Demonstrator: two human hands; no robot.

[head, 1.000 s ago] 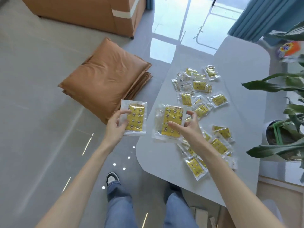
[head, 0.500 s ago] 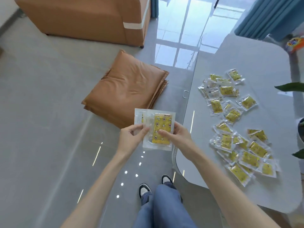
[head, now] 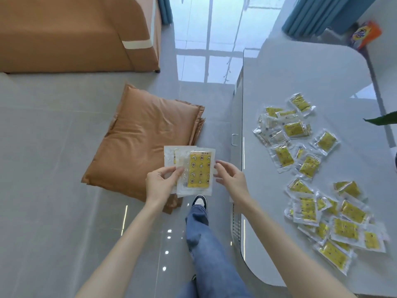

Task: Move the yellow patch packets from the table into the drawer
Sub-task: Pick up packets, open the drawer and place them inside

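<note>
My left hand [head: 160, 183] pinches a small stack of yellow patch packets [head: 198, 171] in clear wrappers, held over the floor just left of the white table [head: 300, 72]. My right hand [head: 231, 180] sits at the stack's right edge, fingers apart, fingertips at the wrapper's rim and not wrapped around it. Several more yellow packets [head: 309, 166] lie scattered across the table's right half, down to its near corner. A small metal handle [head: 234, 139] shows on the table's left side face; the drawer front there looks closed.
A tan cushion [head: 146, 136] lies on the glossy grey floor to the left, with a tan sofa [head: 75, 33] behind it. My jeans leg and shoe [head: 199, 211] are below the hands. A green leaf [head: 384, 120] and an orange pack [head: 365, 34] sit at the table's far right.
The two packets, held apart one second ago, are now stacked in my left hand. My right hand has loosened from the stack. The view has swung left, away from the table.
</note>
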